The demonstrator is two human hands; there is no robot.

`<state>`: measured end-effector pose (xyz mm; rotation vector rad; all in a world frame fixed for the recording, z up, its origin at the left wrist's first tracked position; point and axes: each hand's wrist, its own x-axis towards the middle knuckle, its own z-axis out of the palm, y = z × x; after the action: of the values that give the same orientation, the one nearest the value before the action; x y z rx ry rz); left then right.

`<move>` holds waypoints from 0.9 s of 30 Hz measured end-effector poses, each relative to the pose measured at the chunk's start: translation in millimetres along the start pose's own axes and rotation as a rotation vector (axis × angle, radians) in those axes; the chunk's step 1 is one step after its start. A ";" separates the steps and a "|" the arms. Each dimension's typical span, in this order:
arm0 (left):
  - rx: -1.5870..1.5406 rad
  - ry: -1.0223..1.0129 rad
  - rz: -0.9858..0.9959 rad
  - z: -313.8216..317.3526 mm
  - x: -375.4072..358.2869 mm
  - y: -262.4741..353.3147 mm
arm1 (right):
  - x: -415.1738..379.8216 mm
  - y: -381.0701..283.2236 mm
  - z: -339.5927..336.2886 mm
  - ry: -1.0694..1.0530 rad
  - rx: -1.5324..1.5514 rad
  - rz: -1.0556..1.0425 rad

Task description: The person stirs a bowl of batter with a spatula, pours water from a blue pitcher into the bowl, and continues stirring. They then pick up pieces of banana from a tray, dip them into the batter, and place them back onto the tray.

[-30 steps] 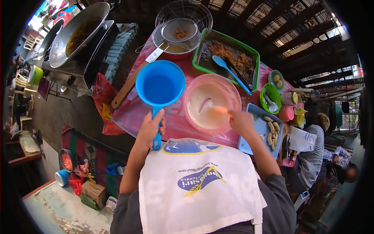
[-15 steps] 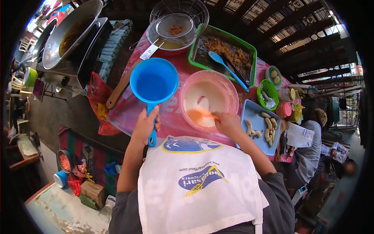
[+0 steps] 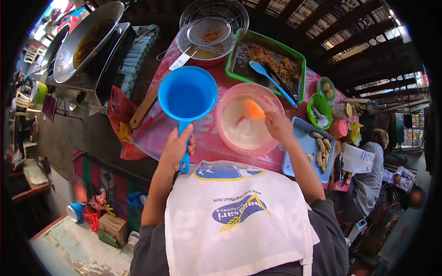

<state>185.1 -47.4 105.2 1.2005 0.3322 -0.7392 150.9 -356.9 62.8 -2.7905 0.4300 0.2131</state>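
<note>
My left hand (image 3: 182,146) is closed around the handle of a blue plastic dipper (image 3: 188,94), which it holds up left of the pink bowl. In that pink bowl (image 3: 223,133) is a pale, creamy batter (image 3: 248,133). My right hand (image 3: 277,125) reaches over the bowl's right side and grips an orange plastic spoon (image 3: 253,109). Motion blurs the spoon's head, which is in or just over the batter; its handle is mostly hidden by my fingers. Peeled bananas (image 3: 323,152) lie in a light blue tray (image 3: 289,171) beneath my right forearm.
A green-rimmed tray (image 3: 301,85) with brown fried shreds and a blue spatula (image 3: 283,89) stands behind the bowl. Strainers (image 3: 209,30) sit at the back. A wok (image 3: 99,55) rests on a stove at left. At right are a green basket (image 3: 317,112) and a seated person (image 3: 368,170).
My right hand has moved the orange spoon from the near side of the bowl up toward its far side. My left hand still holds the dipper in nearly the same place.
</note>
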 end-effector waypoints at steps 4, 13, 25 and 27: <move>-0.009 -0.002 0.021 -1.9 2.0 -0.9 | -12.5 -5.3 36.8 -0.241 -0.126 -0.080; 0.014 0.024 -0.005 1.5 2.7 -3.7 | 1.2 12.0 35.9 -0.107 -0.034 -0.131; 0.013 -0.031 0.006 9.9 0.4 -1.1 | -19.6 22.2 40.6 -0.028 -0.144 -0.326; -0.005 -0.025 0.019 5.1 0.4 -1.7 | -34.0 17.7 11.5 -0.095 -0.254 -0.223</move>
<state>183.5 -52.5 105.5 1.1869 0.3010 -0.7359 112.0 -360.1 53.6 -3.0294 0.0711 0.3693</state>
